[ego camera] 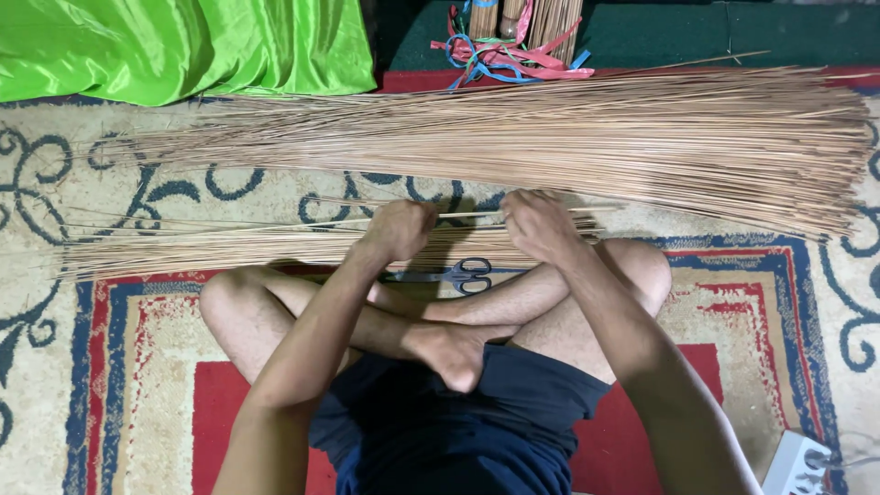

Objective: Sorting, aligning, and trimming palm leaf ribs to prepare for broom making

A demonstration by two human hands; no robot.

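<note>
Thin tan sticks [275, 243] gripped in both my fists above crossed legs.
My left hand [399, 229] and right hand [539, 225] each clench the small bundle lying across the rug [55, 183]; scissors [449, 273] lie just beneath, a larger pile [550, 137] lies beyond.

Pretty tight around the hands: the left hand [399, 229] and right hand [539, 225] sit on the near bundle of thin sticks [229, 246], with the crossed legs [440, 312] and scissors [454, 273] right behind them. The big stick pile [550, 137] blocks the far side almost edge to edge. Open carpet [55, 321] lies left and right of the knees, plus a narrow strip between the two stick heaps. Green cloth [174, 46] fills the far left corner.
</note>
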